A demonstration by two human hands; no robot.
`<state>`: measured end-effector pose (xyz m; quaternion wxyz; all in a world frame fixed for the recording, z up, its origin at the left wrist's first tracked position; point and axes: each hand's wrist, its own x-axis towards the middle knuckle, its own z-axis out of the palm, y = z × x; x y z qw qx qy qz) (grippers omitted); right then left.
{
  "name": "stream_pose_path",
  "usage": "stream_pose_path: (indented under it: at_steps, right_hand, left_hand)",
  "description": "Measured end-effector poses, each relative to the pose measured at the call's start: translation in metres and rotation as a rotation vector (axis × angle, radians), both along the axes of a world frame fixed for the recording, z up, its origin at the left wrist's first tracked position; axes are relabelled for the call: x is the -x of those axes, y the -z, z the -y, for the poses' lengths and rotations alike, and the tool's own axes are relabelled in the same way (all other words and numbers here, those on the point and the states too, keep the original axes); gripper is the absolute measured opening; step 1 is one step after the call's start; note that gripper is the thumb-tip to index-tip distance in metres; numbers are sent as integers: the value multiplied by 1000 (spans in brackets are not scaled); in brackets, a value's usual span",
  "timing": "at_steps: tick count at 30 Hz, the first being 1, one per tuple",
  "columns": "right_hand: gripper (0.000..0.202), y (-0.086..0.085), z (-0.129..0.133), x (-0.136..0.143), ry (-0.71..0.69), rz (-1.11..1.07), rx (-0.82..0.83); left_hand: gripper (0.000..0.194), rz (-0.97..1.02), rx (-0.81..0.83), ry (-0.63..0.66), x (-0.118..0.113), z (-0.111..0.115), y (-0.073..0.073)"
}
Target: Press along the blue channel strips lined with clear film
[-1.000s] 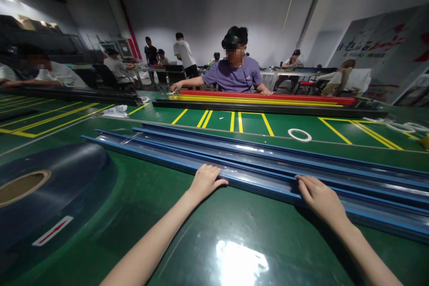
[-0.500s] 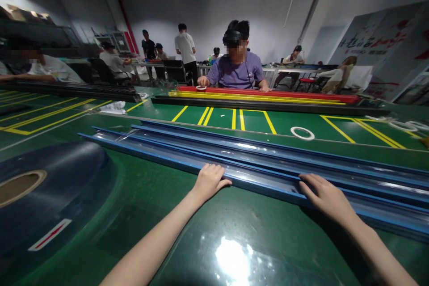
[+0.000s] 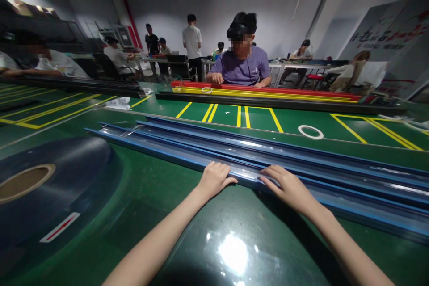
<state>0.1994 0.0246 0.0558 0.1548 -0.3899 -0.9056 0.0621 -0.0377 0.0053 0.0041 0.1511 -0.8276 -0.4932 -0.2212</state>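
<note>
Fingers of the left hand (image 3: 214, 179) lie together, curled over the near edge of the nearest blue plastic channel (image 3: 187, 157), thumb stretched along its front lip; nothing is pinched between them. At about three o'clock from it, close by but apart, the right hand (image 3: 287, 187) presses flat on the same channel, fingers slightly spread and extended toward nine o'clock, palm down on the glossy clear film covering the strip. That channel runs from ten o'clock to four o'clock across the green table (image 3: 208, 241), with more blue channels (image 3: 268, 149) lying parallel just beyond it at twelve o'clock. At nine o'clock from the hands, well apart, sits a large dark roll of film (image 3: 67, 183) with a cardboard core. Toward one o'clock a white tape ring (image 3: 310, 132) lies on the table. Farther at twelve o'clock, a person in a purple shirt (image 3: 241, 68) sits behind red and yellow strips (image 3: 268, 94).
</note>
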Motion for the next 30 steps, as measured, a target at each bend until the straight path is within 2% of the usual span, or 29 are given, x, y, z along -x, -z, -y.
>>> stream_pose_path:
  at_steps: [4,9,13,18,21,25,30]
  right_hand:
    - [33,5,0,20,-68,42,76]
    - [32,16,-6,19,-111,67,77]
    - [32,19,-4,20,-100,97,32]
    - [37,10,0,28,-31,103,29]
    - [33,7,0,35,28,39,-70]
    - [29,12,-3,45,160,-35,-230]
    - [32,22,-4,55,255,42,-305]
  left_hand:
    - [44,-5,6,-1,0,0,0]
    - [43,7,13,-2,0,0,1]
    - [40,1,3,-7,-1,1,1]
    - [37,-31,-7,-11,-1,2,1]
    - [36,-11,6,4,-1,3,1]
    - [29,48,-2,19,-1,4,0]
    - [16,103,-41,-31,-1,5,-1]
